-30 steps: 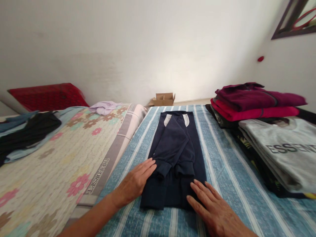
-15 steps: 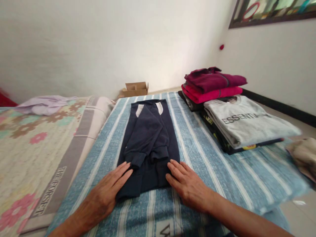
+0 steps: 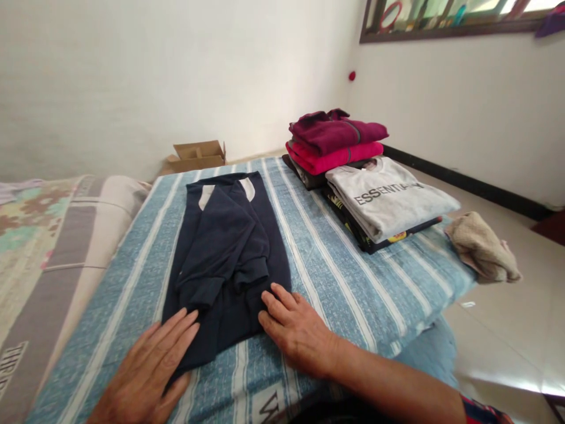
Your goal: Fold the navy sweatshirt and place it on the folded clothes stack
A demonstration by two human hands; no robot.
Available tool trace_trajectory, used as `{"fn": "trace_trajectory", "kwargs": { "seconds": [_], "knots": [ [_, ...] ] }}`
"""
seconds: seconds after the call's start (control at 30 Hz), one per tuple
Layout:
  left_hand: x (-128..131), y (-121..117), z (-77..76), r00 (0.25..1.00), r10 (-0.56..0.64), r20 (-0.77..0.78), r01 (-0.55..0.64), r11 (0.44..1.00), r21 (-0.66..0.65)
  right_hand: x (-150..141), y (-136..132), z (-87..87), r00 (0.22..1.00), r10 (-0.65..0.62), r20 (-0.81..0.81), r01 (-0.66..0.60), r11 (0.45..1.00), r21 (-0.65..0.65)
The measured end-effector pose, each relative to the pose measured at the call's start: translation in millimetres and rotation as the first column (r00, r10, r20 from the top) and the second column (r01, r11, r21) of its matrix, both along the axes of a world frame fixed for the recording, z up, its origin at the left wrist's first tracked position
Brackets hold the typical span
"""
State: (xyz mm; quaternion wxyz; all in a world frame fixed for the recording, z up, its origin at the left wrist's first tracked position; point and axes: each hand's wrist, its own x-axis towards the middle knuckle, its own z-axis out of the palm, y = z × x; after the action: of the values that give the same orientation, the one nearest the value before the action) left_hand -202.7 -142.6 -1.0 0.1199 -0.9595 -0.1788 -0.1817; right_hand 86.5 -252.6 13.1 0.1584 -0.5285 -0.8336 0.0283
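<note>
Basically, the L hand (image 3: 150, 365) is laid w/ fingers stretched & slightly parted over the near L corner of the navy garment (image 3: 216, 235); no cloth is seen clenched. The R hand (image 3: 304, 335) is set on its near R edge, fingers loosely bent; whether a bit of hem is pinched beneath can't be told.

The garment is thus bracketed btwn both hands at its near end & is touched by both, so neither is clearly nearer. Its long axis is pointed approx. straight away from the body, w/ the two cuffs (image 3: 200, 292) turned toward the fingers, just beyond the L fingertips & btwn the hands, & the white patches (image 3: 248, 189) placed at the far end. It's spread flat on the striped bedcover (image 3: 335, 282).

Farther out, to the R & away, the gray lettered top (image 3: 388, 218) is stacked on dark clothes, w/ the maroon garment (image 3: 331, 134) piled behind. A beige cloth (image 3: 483, 250) is left at the bed's R edge. Past the far end, a cardboard box (image 3: 200, 160) is seen by the wall.
</note>
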Motion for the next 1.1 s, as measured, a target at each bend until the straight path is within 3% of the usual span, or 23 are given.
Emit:
{"fn": "trace_trajectory", "kwargs": {
  "seconds": [0.17, 0.37, 0.63, 0.87, 1.1],
  "knots": [
    [11.1, -5.5, 7.2, 0.996, -0.086, -0.036, 0.087, 0.996, 0.024, -4.1, 1.3, -2.8, 1.000, 0.001, 0.006, -0.002, 0.998, 0.070],
    [18.0, -9.0, 17.8, 0.989, -0.079, -0.122, 0.082, 0.996, 0.021, -2.2, 1.3, -7.7, 0.997, 0.037, 0.060, -0.047, 0.982, 0.181],
    [46.1, -30.5, 19.6, 0.993, 0.102, -0.066, -0.092, 0.986, 0.137, -0.6, 12.8, -15.1, 0.996, 0.013, 0.089, -0.039, 0.953, 0.299],
    [68.9, -39.4, 19.3, 0.987, 0.156, 0.041, -0.161, 0.976, 0.148, 2.7, 24.0, 5.4, 0.999, -0.022, 0.033, 0.011, 0.949, 0.314],
    [90.8, -44.1, 16.7, 0.942, 0.324, 0.091, -0.333, 0.935, 0.122, 8.2, 38.6, 15.5, 0.998, -0.012, -0.058, 0.029, 0.956, 0.292]
  ]
}}
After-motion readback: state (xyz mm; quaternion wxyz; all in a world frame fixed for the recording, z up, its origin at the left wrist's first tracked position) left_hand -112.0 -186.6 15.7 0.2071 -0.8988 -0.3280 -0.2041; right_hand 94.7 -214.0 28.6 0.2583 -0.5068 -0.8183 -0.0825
